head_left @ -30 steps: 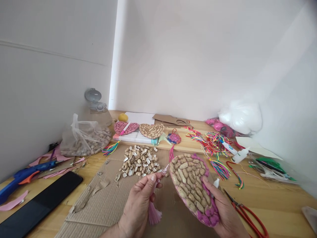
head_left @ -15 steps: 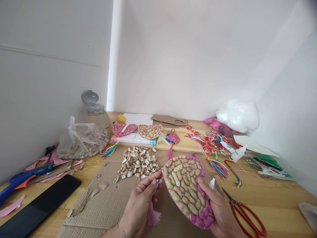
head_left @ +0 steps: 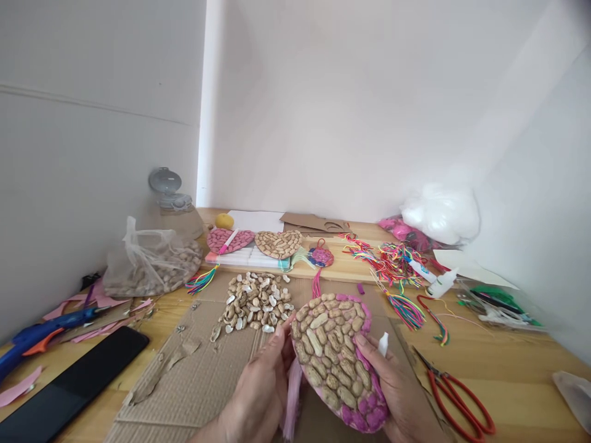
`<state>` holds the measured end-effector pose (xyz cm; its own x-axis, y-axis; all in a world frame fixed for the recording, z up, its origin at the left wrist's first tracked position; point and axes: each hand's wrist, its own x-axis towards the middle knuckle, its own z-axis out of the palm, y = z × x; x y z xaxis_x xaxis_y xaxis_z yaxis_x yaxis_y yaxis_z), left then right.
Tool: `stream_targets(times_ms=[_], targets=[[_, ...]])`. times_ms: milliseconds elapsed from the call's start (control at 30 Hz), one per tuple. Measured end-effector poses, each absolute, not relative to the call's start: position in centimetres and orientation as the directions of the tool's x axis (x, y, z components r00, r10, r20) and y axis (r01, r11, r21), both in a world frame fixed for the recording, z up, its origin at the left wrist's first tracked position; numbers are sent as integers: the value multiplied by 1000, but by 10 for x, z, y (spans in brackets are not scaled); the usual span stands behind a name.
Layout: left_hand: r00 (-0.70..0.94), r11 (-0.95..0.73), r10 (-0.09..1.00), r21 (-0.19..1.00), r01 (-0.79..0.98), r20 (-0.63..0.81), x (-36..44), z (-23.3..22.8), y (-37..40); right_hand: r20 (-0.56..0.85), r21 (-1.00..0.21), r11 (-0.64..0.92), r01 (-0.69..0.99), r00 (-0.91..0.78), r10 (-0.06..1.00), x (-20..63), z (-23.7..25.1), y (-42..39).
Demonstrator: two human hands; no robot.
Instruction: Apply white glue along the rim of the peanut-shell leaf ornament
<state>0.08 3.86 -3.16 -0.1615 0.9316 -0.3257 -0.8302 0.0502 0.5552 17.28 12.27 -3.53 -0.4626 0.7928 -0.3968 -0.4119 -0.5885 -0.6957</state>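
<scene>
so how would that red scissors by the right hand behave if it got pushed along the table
The red scissors lie flat on the bare wooden table, so they would probably slide, not roll. The looped handles look rigid, so the tool should stay stiff. The blades seem slightly parted, so a push on one handle might pivot them.

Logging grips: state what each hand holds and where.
Both hold the peanut heart: left hand at its left edge, by the pink tassel; right hand at its right edge.
</scene>
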Motion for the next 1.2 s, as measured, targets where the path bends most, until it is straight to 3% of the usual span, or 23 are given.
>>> stream_targets(times_ms=[100,300,467,867,1200], targets=[[-99,63,940,451,-891,-326,2,-31,40,-422,-711,-595,-375,-449,788,170,-35,121],[-74,43,967,444,-895,-242,0,-42,39,-429,-752,-568,-336,-405,807,165,-33,118],[42,146,964,393,-908,-262,1,-40,37,-424,-751,-546,-371,-364,830,166,-38,121],[7,95,982,461,-882,-187,8,-40,32,-393,-677,-552,-487,-395,831,171,-39,131],[20,145,973,543,-827,-229,4,-40,31,-346,-706,-488,-513,-352,870,174,-34,135]])
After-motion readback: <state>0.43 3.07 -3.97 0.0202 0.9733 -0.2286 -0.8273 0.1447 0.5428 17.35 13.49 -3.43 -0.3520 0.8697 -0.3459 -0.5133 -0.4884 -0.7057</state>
